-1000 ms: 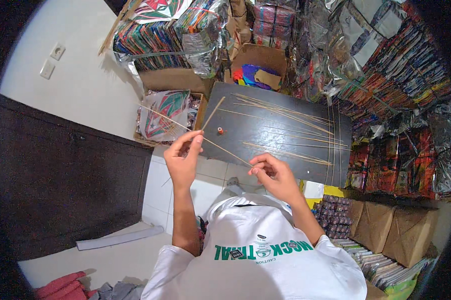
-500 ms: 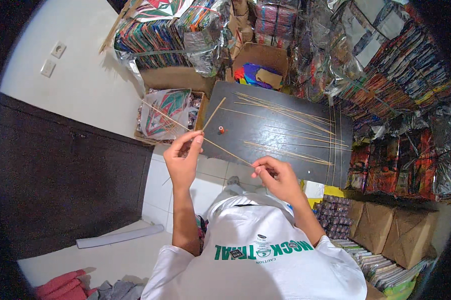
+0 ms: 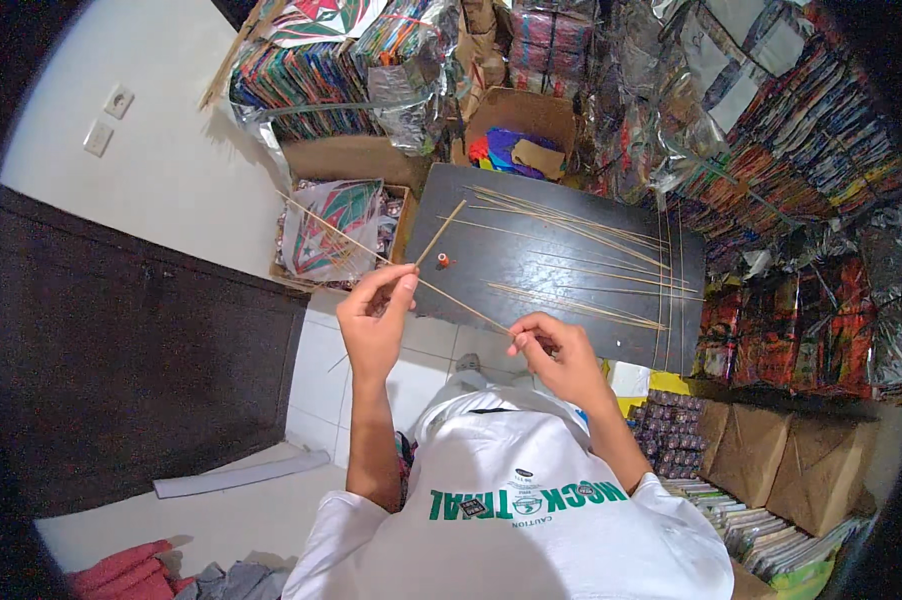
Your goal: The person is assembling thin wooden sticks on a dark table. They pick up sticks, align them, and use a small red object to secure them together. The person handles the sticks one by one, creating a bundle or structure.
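Observation:
My left hand pinches two thin bamboo sticks where they cross, thumb against fingertips. The long bamboo stick slants from over the box at the left, through this pinch, down to my right hand. There thumb and forefinger are closed on its near end. From the left pinch the shorter, thicker bamboo stick points up and right over the edge of the dark table. Whether the two are tied at the crossing is too small to tell. A small orange spool stands on the table near my left hand.
Several loose bamboo sticks lie across the table, some crossed at its right end. Beyond it is an open carton; at its left, a box with a printed sheet. Wrapped stacks crowd the right. A dark door is left.
My left hand has shifted slightly to the right, and the shorter stick's tip has swung right with it. My right hand has barely moved, still pinching the long stick.

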Demonstrator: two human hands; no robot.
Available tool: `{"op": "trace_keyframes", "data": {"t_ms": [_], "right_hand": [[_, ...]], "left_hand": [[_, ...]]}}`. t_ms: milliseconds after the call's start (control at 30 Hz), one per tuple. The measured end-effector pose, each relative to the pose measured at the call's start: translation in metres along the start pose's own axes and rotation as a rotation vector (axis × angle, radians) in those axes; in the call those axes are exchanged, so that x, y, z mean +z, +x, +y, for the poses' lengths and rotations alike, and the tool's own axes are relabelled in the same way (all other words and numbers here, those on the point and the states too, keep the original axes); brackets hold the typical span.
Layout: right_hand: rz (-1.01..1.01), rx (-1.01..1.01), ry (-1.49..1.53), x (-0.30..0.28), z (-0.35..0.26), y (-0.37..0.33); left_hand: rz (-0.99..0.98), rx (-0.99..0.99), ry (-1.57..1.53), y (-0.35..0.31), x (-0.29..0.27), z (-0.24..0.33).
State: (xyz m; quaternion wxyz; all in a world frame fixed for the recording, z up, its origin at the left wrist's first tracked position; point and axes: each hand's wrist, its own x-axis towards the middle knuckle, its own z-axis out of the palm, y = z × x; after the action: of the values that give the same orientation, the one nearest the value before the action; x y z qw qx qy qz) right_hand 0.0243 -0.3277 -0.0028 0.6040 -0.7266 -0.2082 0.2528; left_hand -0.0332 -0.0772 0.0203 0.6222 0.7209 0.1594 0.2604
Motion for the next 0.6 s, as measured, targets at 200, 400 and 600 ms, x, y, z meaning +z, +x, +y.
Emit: {"op": "trace_keyframes", "data": {"t_ms": [200,400,600], "right_hand": [[0.013,-0.027,-0.007,0.002,-0.009,0.000],[0.093,-0.069,0.028,0.004,-0.021,0.004],[0.191,-0.100,0.071,0.000,-0.033,0.003]], "left_hand": [[-0.094,0.011,-0.005,-0.009,0.015,0.001],[-0.186,0.020,-0.026,-0.022,0.039,0.007],[-0.170,0.108,-0.030,-0.019,0.042,0.016]]}}
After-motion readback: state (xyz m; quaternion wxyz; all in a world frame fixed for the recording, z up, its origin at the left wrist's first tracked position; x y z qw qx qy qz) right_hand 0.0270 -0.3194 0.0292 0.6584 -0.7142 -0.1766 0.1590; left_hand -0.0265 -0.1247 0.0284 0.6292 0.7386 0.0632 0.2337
